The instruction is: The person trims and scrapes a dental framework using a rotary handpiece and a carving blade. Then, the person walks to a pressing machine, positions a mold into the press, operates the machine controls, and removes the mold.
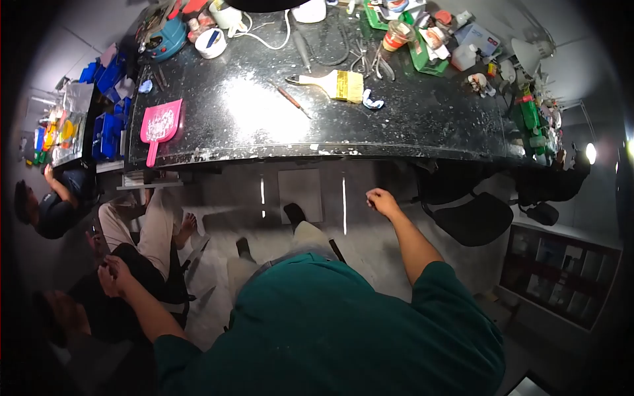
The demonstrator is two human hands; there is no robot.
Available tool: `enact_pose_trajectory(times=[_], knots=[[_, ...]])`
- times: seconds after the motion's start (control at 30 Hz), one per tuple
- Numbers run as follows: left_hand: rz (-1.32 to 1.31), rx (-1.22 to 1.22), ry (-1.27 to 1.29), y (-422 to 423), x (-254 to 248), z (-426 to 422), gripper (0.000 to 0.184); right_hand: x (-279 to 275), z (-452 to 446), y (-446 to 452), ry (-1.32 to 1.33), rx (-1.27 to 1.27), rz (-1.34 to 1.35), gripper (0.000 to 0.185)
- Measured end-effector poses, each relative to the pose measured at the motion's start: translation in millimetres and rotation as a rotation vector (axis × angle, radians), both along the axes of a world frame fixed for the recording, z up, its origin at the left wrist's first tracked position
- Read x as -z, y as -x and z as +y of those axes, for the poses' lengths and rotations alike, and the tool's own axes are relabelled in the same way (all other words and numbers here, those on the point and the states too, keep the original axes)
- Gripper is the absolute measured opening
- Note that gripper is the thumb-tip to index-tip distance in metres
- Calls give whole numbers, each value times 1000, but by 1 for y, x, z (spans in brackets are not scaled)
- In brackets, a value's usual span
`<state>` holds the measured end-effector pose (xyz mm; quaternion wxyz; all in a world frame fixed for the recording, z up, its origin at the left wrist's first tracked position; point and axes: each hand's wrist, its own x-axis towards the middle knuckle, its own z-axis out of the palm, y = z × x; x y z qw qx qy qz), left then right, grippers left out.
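Note:
My left hand is out to the left, away from the bench, with its fingers loosely apart and nothing visible in it. It appears close to a seated person's dark clothing. My right hand hangs in front of the bench edge, fingers curled in, with no object showing. Both hands are clear of the black bench. On the bench lie a wide paintbrush with yellow-wrapped bristles, a thin brown-handled tool, a pink dustpan holding white bits, and a blue-and-white curved piece.
Pliers, a corded handpiece, a white round container and green trays crowd the bench's back. A black chair stands right. Seated people are at left. A cabinet stands behind right.

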<state>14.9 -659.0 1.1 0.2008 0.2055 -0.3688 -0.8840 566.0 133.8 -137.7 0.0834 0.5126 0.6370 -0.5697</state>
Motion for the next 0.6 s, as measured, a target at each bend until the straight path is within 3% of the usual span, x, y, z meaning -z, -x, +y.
enact_pose_trajectory(times=[0.03, 0.07, 0.1, 0.17, 0.2, 0.23, 0.3, 0.33, 0.37, 0.4, 0.43, 0.47, 0.5, 0.57, 0.6], knots=[[36, -176, -302, -3, -16, 17, 52, -7, 1, 3, 83, 64, 72, 23], [-21, -223, -328, -15, -35, 46, 57, -13, -3, 3, 42, 47, 71, 24], [-216, -76, -125, 6, -16, 11, 49, -19, -11, 4, 6, 25, 69, 26], [-458, 321, 171, -59, -61, 115, 53, -26, -29, 7, -34, 2, 99, 31], [-699, 575, 570, -61, -36, 107, 51, -17, -43, 5, 5, 8, 94, 30], [-615, 941, 636, -58, 2, 67, 51, -5, -56, 1, 45, 6, 84, 30], [-377, 1087, 549, -96, 1, 94, 48, -10, -91, 6, 81, -49, 33, 32], [-516, 912, 563, -106, 1, 116, 49, -5, -111, 11, 91, -116, 19, 32], [-489, 1029, 817, -110, 36, 78, 55, -3, -127, 21, 93, -185, 9, 32], [-492, 1138, 1236, -140, -6, 136, 54, -1, -143, 37, 114, -238, 53, 30], [-410, 1253, 1430, -175, -61, 185, 51, 0, -166, 49, 134, -283, 89, 28], [-362, 1320, 1377, -198, -78, 188, 48, -1, -191, 56, 155, -323, 120, 26], [-335, 1331, 1191, -211, -40, 155, 46, -2, -214, 67, 122, -394, 153, 26], [-367, 1319, 998, -271, -74, 138, 45, -1, -263, 101, 60, -556, 240, 26], [-345, 1235, 1072, -305, -71, 120, 44, 19, -285, 115, -2, -643, 272, 28]])
